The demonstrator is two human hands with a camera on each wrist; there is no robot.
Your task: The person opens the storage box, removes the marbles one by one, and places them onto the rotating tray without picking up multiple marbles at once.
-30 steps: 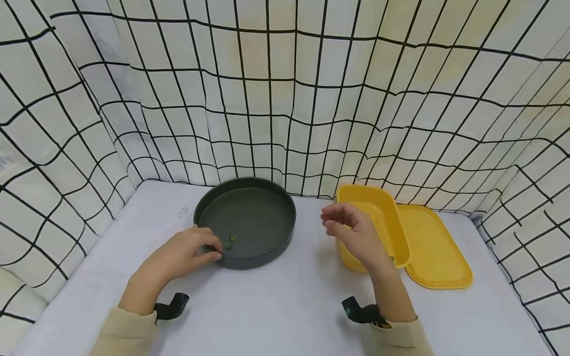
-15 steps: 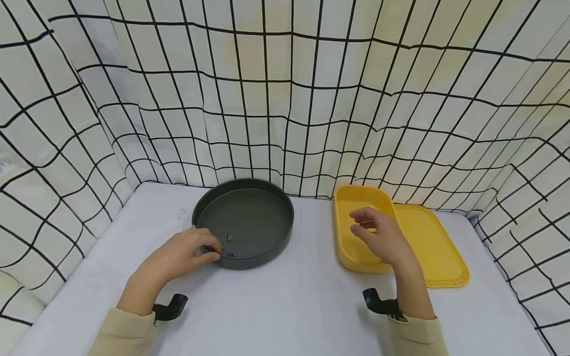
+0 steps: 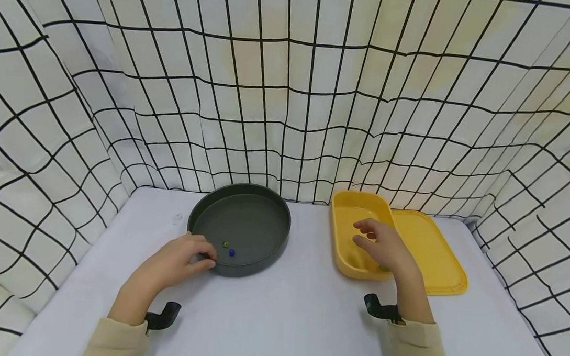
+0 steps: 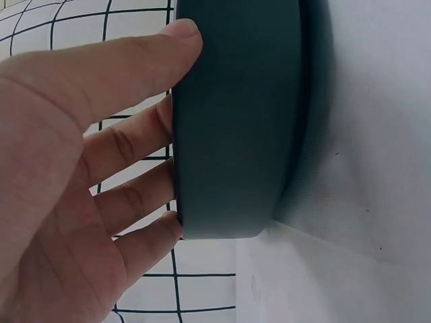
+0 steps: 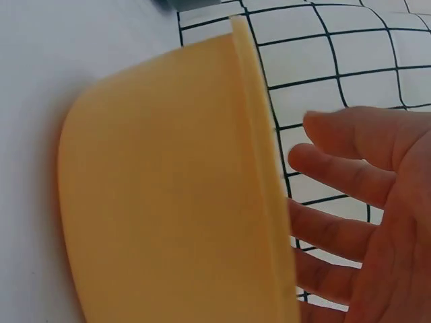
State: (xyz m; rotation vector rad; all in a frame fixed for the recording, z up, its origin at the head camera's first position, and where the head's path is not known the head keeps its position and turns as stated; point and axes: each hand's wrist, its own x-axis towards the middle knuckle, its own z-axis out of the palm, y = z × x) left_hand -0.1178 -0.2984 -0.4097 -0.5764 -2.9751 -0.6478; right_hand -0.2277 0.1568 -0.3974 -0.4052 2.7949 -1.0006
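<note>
My left hand (image 3: pixel 180 258) is at the front left rim of a dark grey-green round pan (image 3: pixel 246 218). In the left wrist view its thumb (image 4: pixel 182 37) lies on the outer side of the rim and the other fingers go behind it, gripping the wall. Two small bead-like pieces sit on the pan floor near that hand, one green (image 3: pixel 225 244) and one blue (image 3: pixel 232 252). My right hand (image 3: pixel 381 244) hovers over a yellow plastic box (image 3: pixel 337 248), its fingers loosely bent and thumb apart, with nothing showing between them. Its fingers overlap the rim (image 5: pixel 259 155) in the right wrist view.
A yellow lid (image 3: pixel 433 256) lies flat on the white table (image 3: pixel 280 314), right of the box. Inside the box, a small green piece (image 3: pixel 382 268) shows by the right wrist. Black netting (image 3: pixel 287 105) over white walls encloses the back and both sides.
My right hand has moved right, from the box's left edge to over its middle. In the pan, a blue piece has come into view, and one green piece is now out of sight. The left hand stays.
</note>
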